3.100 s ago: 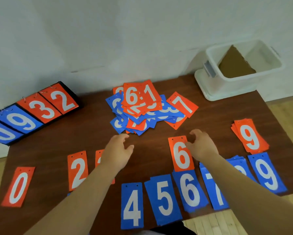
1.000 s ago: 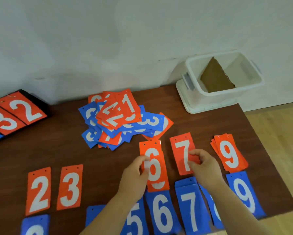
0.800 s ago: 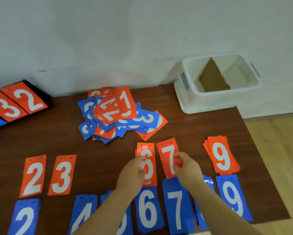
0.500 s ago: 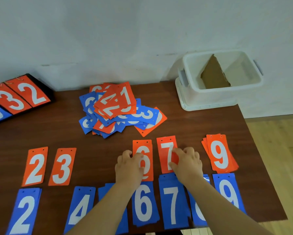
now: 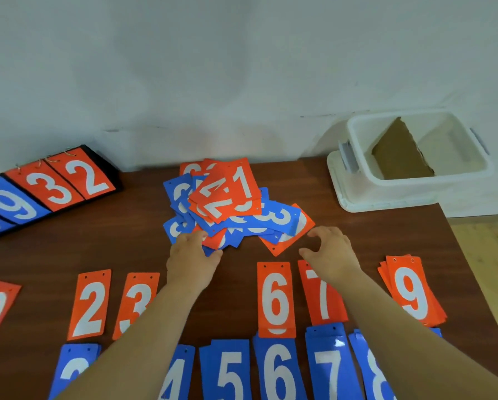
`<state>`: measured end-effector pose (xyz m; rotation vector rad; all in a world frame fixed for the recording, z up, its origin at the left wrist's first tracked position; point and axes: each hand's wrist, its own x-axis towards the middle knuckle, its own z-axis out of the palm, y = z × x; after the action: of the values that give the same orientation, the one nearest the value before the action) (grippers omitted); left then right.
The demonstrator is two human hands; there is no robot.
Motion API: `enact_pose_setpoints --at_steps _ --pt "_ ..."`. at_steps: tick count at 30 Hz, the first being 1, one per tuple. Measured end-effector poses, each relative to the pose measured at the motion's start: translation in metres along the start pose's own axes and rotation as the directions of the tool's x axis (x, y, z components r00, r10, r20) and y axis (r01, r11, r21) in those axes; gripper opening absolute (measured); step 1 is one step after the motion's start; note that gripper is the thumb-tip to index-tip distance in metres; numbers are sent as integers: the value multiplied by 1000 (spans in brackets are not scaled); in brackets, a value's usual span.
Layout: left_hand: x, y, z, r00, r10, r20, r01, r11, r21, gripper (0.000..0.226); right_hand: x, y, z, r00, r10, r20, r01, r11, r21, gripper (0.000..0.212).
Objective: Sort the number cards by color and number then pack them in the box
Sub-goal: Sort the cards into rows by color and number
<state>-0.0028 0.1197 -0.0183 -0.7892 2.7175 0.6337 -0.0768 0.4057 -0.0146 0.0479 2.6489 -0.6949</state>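
Found left hand (image 5: 191, 258) resting on the near edge of the mixed card pile (image 5: 242, 209), grasp impossible to tell, right hand (image 5: 331, 252) loose and empty just right of it, sorted rows (image 5: 275, 298) nearer, white box (image 5: 409, 190) far right

The dark table (image 5: 54, 255) is carrying a heap of mixed cards (image 5: 236, 209) mid-table, orange cards (image 5: 275, 298) lying above blue cards (image 5: 233, 370) nearer me, a white box (image 5: 415, 183) far right, a scoreboard (image 5: 48, 192) far left.
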Motion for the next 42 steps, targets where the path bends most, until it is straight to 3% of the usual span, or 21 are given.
enact_pose_setpoints --at_steps 7,17,20,24,26,30,33,37,42 --pt "70 -5 -31 999 -23 -31 23 1000 -7 69 52 -37 4 997 -74 24 76 995 -72 51" --pt "131 38 -12 990 138 26 -139 987 77 78 94 -51 23 988 -115 107 140 956 -259 50" --pt "140 40 -1 992 98 80 -109 983 150 91 99 -47 23 987 -104 119 137 937 -320 47" --pt "143 34 5 998 44 51 -48 996 79 96 106 -47 20 991 -43 126 84 935 -345 56" --pt "141 33 3 998 43 41 -45 998 47 94 106 -47 19 994 -14 110 47 954 -296 57" --pt "130 28 -1 993 117 -5 -116 984 -132 69 97 -35 17 997 42 59 -36 995 -94 47" --pt "114 18 -6 1000 27 -5 -27 968 -250 57 85 -19 12 996 84 -7 -83 992 96 34" --pt "76 1 -14 995 -101 24 103 934 -342 35 58 -6 -1 988 134 -75 -102 935 339 14" --pt "10 -17 -17 975 -223 8 200 857 -475 36 3 -4 -16 982 168 -86 -81 785 615 19"
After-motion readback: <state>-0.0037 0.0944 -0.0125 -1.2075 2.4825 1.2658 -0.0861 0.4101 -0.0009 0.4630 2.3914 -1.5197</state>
